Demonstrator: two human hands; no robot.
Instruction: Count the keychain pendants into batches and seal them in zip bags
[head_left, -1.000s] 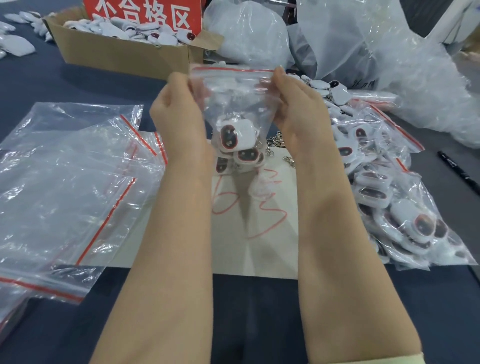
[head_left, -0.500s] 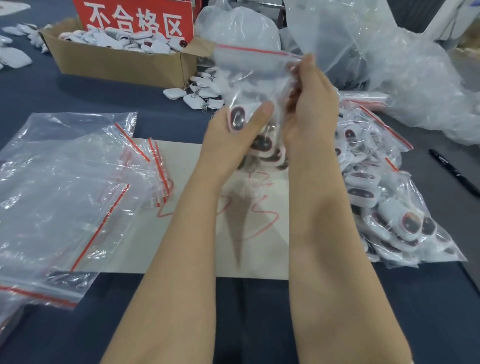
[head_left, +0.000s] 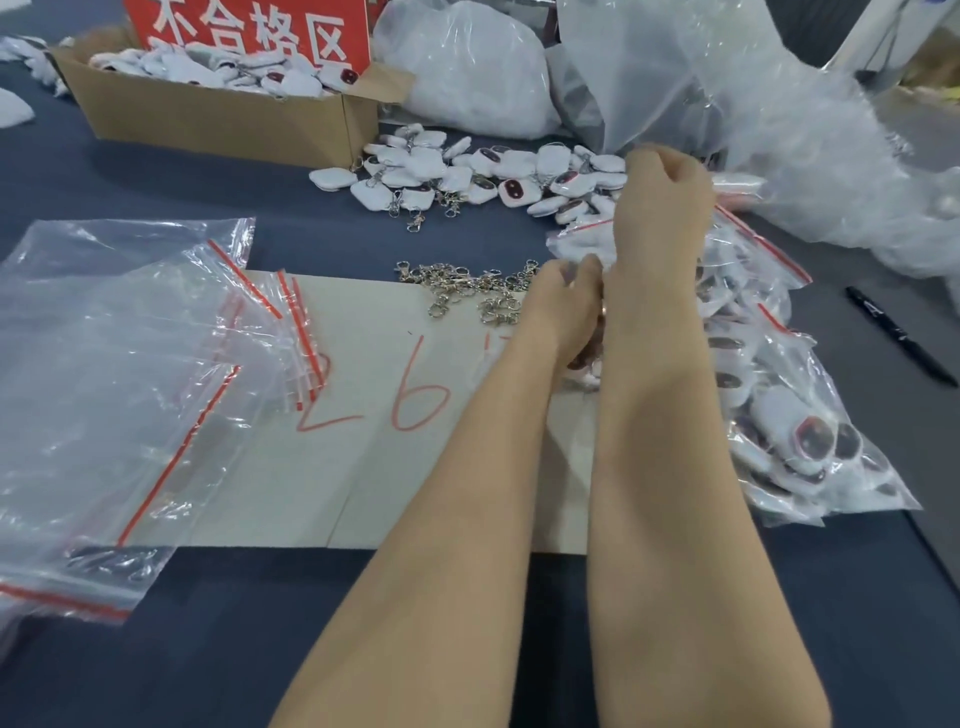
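My left hand (head_left: 563, 306) and my right hand (head_left: 665, 208) are close together over the right edge of the cardboard sheet (head_left: 332, 467). Between them is a small clear zip bag (head_left: 579, 241) with a red seal line, filled with white keychain pendants. My left hand grips its lower part and my right hand, fingers curled, holds its top. The bag lies against a pile of filled zip bags (head_left: 810, 447) on the right. Much of the held bag is hidden behind my hands.
Loose white pendants (head_left: 467, 171) lie at the back, metal clasps (head_left: 467, 286) nearer. Empty zip bags (head_left: 119, 364) cover the left. A cardboard box (head_left: 218, 119) with a red sign (head_left: 249, 31) stands far left. Large plastic sacks (head_left: 779, 130) rise behind; a black marker (head_left: 898, 338) lies right.
The filled bag, held up at chest height with both hands on its seal, has come down to the right against the filled-bag pile. My left hand shifted from the seal to the bag's body.
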